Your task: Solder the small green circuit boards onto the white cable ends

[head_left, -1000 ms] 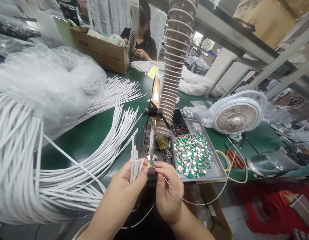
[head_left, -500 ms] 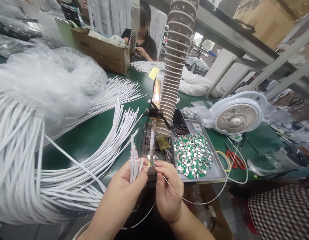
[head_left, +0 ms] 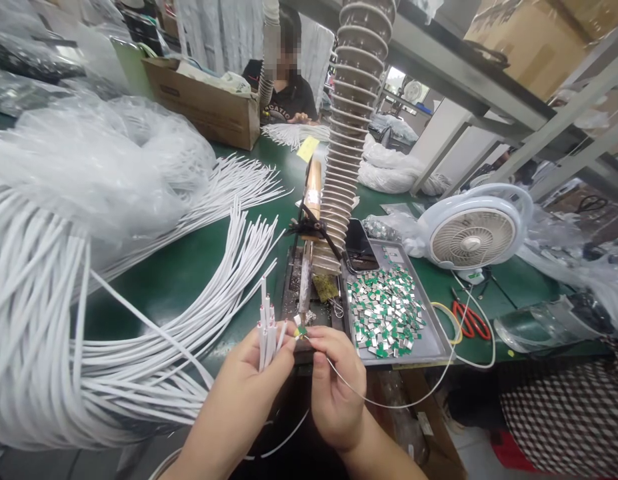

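My left hand [head_left: 249, 380] is closed round a small upright bundle of white cables [head_left: 266, 327], their stripped ends pointing up. My right hand [head_left: 333, 387] pinches a thin solder wire [head_left: 389, 403] between thumb and fingers; the wire loops away to the right. A tiny green chip [head_left: 301, 331] sits between the two hands at the cable ends. Just above them stands the tip of a soldering iron [head_left: 305, 283] clamped on a stand. A metal tray [head_left: 431, 337] with several small green and silver chips lies to the right.
A big heap of white cables [head_left: 63, 320] covers the green table on the left, under clear plastic bags. A ribbed fume hose [head_left: 346, 133] rises behind the iron. A white fan [head_left: 471, 233], red scissors [head_left: 469, 319], a phone and a cardboard box stand around. Another person sits at the far end.
My hands hardly moved. At the right edge a person in checked cloth has come further into view, and the far person's hands have shifted.
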Tool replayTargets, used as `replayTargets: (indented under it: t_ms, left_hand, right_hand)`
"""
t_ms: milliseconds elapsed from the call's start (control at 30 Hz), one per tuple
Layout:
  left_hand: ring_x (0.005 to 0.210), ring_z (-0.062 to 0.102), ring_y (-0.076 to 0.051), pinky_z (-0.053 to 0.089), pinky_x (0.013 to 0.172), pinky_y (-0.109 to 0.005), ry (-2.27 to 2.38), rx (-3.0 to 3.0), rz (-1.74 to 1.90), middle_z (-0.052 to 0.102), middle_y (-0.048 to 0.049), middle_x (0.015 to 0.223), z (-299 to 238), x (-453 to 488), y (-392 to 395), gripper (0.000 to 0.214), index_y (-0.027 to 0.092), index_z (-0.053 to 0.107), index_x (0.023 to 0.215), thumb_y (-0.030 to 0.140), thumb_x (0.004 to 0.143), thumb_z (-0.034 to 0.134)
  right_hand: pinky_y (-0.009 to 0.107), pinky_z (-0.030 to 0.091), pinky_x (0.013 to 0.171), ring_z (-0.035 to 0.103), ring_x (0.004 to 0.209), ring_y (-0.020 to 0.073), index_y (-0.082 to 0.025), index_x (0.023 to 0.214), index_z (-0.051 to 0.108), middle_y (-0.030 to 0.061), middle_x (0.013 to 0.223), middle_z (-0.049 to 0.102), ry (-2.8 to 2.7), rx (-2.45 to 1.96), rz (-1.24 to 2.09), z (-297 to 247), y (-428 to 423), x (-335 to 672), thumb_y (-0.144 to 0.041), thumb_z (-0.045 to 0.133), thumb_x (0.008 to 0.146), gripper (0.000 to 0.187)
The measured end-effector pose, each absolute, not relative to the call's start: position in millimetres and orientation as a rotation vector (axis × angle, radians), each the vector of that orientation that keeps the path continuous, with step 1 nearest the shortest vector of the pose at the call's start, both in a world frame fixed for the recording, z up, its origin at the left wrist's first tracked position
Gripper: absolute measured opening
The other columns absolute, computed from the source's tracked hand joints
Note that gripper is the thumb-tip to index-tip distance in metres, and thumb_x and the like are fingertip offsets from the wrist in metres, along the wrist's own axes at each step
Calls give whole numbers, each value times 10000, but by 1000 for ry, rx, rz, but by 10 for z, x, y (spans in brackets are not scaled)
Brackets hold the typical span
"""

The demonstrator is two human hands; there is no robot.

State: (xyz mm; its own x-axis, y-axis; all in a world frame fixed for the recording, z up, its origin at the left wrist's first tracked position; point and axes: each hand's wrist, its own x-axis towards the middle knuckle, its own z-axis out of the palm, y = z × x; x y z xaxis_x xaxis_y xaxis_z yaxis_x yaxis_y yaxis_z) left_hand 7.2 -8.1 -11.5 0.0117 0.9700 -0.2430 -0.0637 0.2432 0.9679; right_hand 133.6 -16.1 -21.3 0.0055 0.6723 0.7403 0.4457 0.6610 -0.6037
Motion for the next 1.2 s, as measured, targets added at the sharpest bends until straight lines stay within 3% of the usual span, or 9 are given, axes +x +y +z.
replayTargets:
  t_ms: [133,300,400,567,767,900,1033,1200]
  left_hand:
    - [830,611,-229,468,756,-298,1266,1005,1046,685,-23,805,-105,81,-91,222,206,638,954,365,803,604]
    - [745,584,-206,457,692,-281,1251,1027,987,649,-2,744,-86,79,-113,226,200,616,854,418,795,597]
    - [668,524,-165,430,644,-257,1238,1040,942,601,15,714,-110,54,-141,268,195,600,776,462,796,594]
    - [579,386,-116,357,545,-220,1188,1045,933,465,47,657,-207,-7,-201,315,187,591,747,498,800,589]
    - [521,255,-101,246,458,-207,1166,975,903,324,81,574,-235,-28,-234,379,174,599,747,550,791,575]
    - [520,262,-99,253,467,-205,1174,990,920,354,85,566,-238,-15,-223,329,191,607,765,517,802,591]
    - [574,384,-111,342,538,-204,1162,975,925,506,54,640,-255,1,-216,339,198,621,796,536,784,599]
    - [644,461,-139,387,597,-225,1207,983,928,580,26,709,-235,8,-205,332,199,629,809,527,757,629]
  right_hand:
    - [322,565,807,650,916,171,-179,1046,576,89,954,664,-1620,-928,276,-236,-180,1357,-44,422,862,276]
    - [280,559,756,631,847,146,-188,1071,572,63,901,643,-1572,-933,300,-297,-198,1393,-17,394,864,322]
    - [250,555,726,620,853,134,-197,1110,558,65,941,628,-1555,-946,316,-321,-211,1406,-2,373,868,362]
    - [291,534,821,614,943,162,-178,1040,580,83,964,629,-1651,-1040,366,-270,-208,1397,-18,428,852,290]
    - [232,512,597,603,670,131,-175,868,593,29,748,598,-1573,-1172,508,-232,-229,1356,-104,487,830,133]
    - [226,473,503,550,542,108,-172,817,573,1,672,555,-1382,-1269,812,-235,-256,1329,-209,509,816,74]
    - [204,434,454,496,453,84,-174,816,530,-49,558,499,-1114,-1296,1172,-238,-256,1301,-328,549,794,157]
    - [191,428,441,495,447,79,-177,816,524,-57,537,491,-1071,-1282,1213,-252,-252,1290,-344,571,801,174]
